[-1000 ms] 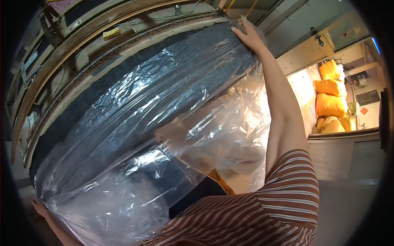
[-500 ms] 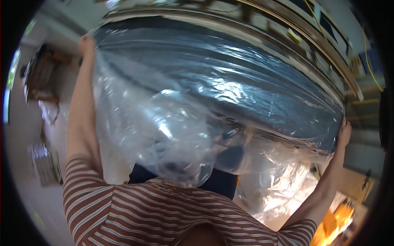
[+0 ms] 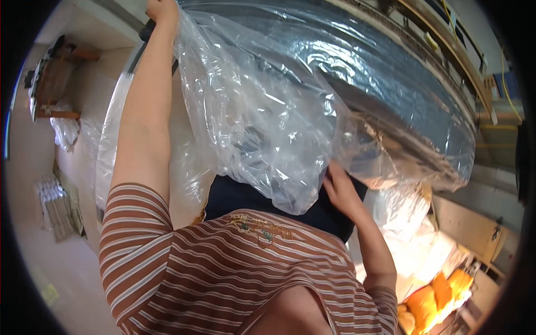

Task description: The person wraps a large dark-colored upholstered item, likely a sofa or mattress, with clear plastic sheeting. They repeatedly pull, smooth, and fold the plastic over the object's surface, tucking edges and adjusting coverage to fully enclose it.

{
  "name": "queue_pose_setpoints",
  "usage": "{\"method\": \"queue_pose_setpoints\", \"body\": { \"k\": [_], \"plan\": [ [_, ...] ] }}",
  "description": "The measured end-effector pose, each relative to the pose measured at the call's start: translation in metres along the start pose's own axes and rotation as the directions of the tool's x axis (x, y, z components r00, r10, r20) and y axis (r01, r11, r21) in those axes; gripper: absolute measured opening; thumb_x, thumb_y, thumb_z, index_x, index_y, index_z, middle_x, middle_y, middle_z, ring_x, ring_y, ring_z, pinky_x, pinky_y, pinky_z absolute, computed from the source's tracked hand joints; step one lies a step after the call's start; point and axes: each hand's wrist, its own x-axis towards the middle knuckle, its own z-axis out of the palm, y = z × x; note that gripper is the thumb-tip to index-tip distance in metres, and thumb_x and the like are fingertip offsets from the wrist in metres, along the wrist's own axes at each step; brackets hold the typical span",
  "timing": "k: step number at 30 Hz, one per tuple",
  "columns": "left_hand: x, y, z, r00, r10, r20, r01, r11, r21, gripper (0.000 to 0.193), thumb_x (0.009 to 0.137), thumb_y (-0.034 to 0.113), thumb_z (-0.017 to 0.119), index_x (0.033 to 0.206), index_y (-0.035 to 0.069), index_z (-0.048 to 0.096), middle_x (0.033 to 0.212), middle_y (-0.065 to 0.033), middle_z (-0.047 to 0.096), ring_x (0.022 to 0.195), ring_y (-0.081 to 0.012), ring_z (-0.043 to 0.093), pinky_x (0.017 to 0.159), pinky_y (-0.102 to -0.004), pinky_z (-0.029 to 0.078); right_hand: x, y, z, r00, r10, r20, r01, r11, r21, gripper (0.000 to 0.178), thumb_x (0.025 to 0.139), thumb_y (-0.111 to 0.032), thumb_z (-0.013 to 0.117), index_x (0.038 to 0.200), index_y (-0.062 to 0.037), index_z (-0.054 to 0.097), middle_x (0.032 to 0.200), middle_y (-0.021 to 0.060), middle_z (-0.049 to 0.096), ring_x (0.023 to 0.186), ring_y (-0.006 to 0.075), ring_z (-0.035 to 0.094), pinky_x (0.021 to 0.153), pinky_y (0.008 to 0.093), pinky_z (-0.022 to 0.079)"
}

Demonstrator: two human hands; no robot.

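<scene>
A large, crumpled piece of clear plastic film (image 3: 257,117) hangs in front of me, its loose lower part falling near my waist. Behind it, a long dark blue-grey surface (image 3: 385,78) shines under more clear film; what it is made of I cannot make out. At the upper left, my left hand (image 3: 162,10) is raised and closed on the film's corner, partly cut off by the picture's edge. My right hand (image 3: 341,192) is low by the film's hanging edge, with fingers stretched toward it and their tips partly hidden.
Beyond the dark surface runs a wooden rail (image 3: 452,50). Wooden furniture (image 3: 56,84) stands at the far left, with a stack of flat bundles (image 3: 56,206) on the floor. Bright orange-yellow material (image 3: 438,296) and a pale wooden panel (image 3: 469,223) are at the lower right.
My right hand has left the far right end of the film and come in near my waist. My left hand has moved up and rightward, pulling the film's left side along.
</scene>
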Motion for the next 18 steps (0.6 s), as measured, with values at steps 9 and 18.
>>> {"method": "queue_pose_setpoints", "body": {
  "k": [9,18],
  "plan": [
    [0.02,-0.019,0.012,0.988,0.007,-0.156,-0.021,0.996,-0.089,0.028,0.078,0.028,0.059,0.086,0.001,0.063,0.081,-0.014,0.066,0.076,-0.0286,0.063,0.074,-0.0376,0.048,0.068,0.021,0.02,0.975,0.118,0.186,-0.164,0.954,0.251,0.041,0.084,-0.019,0.06,0.121,-0.0024,0.055,0.12,0.0115,0.057,0.108,0.0218,0.054,0.095,0.0323,0.041],
    [0.0,0.016,0.007,0.998,0.058,0.015,-0.058,0.998,0.006,0.02,0.079,0.024,0.06,0.083,0.005,0.064,0.084,-0.0148,0.066,0.081,-0.0316,0.063,0.076,-0.0402,0.047,-0.175,0.03,-0.185,0.74,0.187,-0.646,0.672,-0.246,0.698,0.024,0.095,-0.016,0.044,0.106,0.0007,0.056,0.101,0.0109,0.057,0.097,0.0207,0.055,0.089,0.0338,0.048]
  ]
}}
